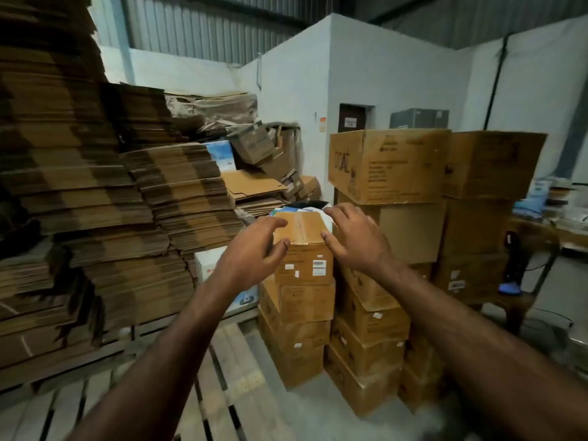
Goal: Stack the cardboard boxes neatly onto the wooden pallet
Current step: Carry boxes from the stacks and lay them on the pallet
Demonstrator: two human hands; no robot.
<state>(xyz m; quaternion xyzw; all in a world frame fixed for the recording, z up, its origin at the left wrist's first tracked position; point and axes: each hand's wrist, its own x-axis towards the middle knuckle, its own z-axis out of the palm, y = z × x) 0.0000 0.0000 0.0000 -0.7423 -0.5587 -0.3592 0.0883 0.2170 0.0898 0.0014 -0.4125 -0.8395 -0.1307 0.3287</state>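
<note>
You're looking at very little readable print. The big top box on the right stack is showing large letters on its left face, something like "COAT", too blurred to confirm; its small lines of print are smearing out. White stickers on the small top box are carrying barcodes, unreadable. The door sign is blurring too.

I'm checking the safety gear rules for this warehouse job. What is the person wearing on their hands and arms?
Nothing that shows. The left hand and right hand are bare, with no gloves, rings or watch in view. Both forearms are uncovered right to the bottom edge of the frame, so no sleeve shows.
</note>
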